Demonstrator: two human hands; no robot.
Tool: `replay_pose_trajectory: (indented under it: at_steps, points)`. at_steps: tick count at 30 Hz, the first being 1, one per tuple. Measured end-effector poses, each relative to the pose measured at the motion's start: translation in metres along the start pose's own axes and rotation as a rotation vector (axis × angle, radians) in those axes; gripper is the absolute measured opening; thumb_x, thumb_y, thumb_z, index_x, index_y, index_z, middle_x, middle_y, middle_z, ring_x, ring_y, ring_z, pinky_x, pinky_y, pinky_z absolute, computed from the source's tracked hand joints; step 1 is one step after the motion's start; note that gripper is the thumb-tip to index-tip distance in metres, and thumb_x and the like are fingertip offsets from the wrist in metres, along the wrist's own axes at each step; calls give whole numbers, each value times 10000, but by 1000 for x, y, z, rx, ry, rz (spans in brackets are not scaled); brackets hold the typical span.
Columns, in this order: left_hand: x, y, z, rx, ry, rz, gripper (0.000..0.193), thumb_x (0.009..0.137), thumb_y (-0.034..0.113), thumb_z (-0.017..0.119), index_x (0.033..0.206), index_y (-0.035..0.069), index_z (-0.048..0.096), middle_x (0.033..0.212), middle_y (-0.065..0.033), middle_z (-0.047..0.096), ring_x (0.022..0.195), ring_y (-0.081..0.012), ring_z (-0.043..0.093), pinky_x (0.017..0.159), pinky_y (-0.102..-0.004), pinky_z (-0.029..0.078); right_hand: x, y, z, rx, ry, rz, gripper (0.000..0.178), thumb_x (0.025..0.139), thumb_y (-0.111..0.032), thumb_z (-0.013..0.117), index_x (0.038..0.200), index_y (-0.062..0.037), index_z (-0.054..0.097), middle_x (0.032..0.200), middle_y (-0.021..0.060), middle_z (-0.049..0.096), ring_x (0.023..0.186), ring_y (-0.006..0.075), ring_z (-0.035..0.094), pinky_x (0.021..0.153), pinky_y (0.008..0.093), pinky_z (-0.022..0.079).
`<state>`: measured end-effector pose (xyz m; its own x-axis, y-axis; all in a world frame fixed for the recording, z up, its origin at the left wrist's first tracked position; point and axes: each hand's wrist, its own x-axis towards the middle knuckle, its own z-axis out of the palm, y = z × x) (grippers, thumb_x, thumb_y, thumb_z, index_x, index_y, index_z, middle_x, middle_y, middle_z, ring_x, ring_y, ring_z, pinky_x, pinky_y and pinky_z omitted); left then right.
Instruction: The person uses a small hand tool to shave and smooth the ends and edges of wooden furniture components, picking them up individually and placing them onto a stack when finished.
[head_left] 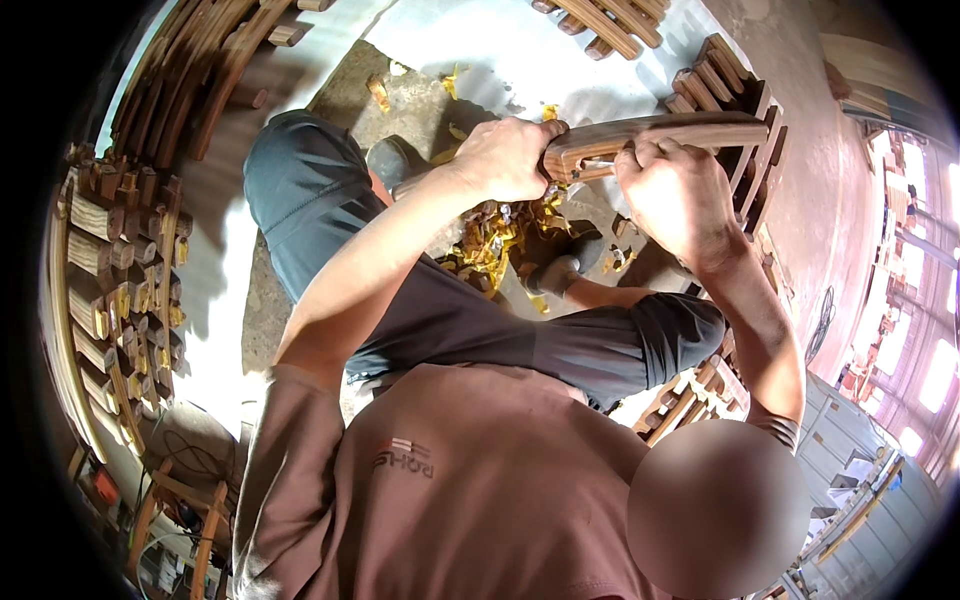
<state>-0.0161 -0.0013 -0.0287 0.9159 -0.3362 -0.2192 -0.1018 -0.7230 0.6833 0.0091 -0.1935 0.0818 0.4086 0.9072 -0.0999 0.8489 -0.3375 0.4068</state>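
Note:
A long, brown wooden piece [665, 130] with a rounded left end is held above my lap, out past my knees. My left hand [510, 158] is closed around that rounded end. Just below the wood, my right hand [675, 190] has its fingers curled in against the near side. A small pale bit shows between the wood and those fingers. Whatever the right fingers hold is hidden. Yellow and brown scraps [490, 245] lie in a heap on the floor beneath, between my feet.
Stacked wooden pieces [115, 260] stand at the left, with long strips [190, 70] at the far left. More wooden parts [605, 22] lie at the far side, and another stack [712, 75] rises behind the held piece's right end. A wooden stand [205, 530] is at the lower left.

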Motion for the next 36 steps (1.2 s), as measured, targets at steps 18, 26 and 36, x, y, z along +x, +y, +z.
replay_pose_trajectory:
  at_steps: [18,26,36]
  points:
    - [4,-11,-4,-148,-61,-38,677,689,148,654,1361,171,570,1058,-172,707,1020,-312,677,928,-407,536,-35,4,-13,248,165,253,152,880,-195,669,821,-88,579,702,47,578,604,181,606,488,316,503]
    - [3,-7,-4,-142,-34,-44,685,658,135,659,1338,109,581,990,-195,707,947,-333,687,887,-404,541,-11,-11,-6,204,34,413,84,770,-104,675,803,-34,642,734,113,646,726,223,666,602,314,582]
    - [-1,-6,-6,-87,-68,-66,705,669,136,673,1364,128,560,1024,-194,708,982,-325,688,908,-408,544,7,-11,-2,-126,-10,50,117,697,-100,675,778,-24,640,718,82,660,746,212,675,638,299,578]
